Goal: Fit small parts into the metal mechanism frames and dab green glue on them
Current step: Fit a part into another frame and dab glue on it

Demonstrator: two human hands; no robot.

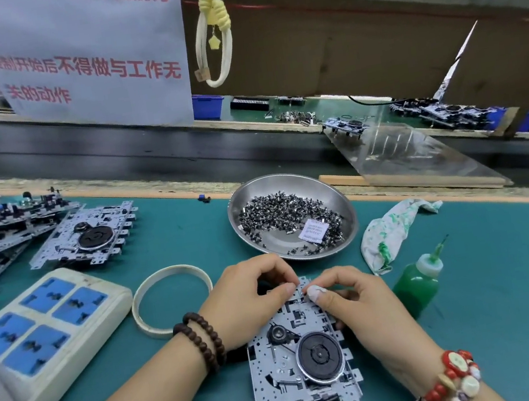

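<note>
A metal mechanism frame (pixel 299 362) with a black flywheel lies on the green mat in front of me. My left hand (pixel 250 301) grips the frame's far left corner, fingers curled over its edge. My right hand (pixel 355 303) holds the far right side, thumb pressing on the top edge; any small part under the fingertips is hidden. A steel dish (pixel 292 216) of small dark parts stands just beyond the hands. The green glue bottle (pixel 419 284) stands upright to the right, untouched.
A glue-stained rag (pixel 387 234) lies behind the bottle. A white ring (pixel 171 298) and a white-and-blue power strip (pixel 39 327) sit to the left. More frames (pixel 88 235) are stacked at far left. A conveyor belt (pixel 148 155) runs behind the mat.
</note>
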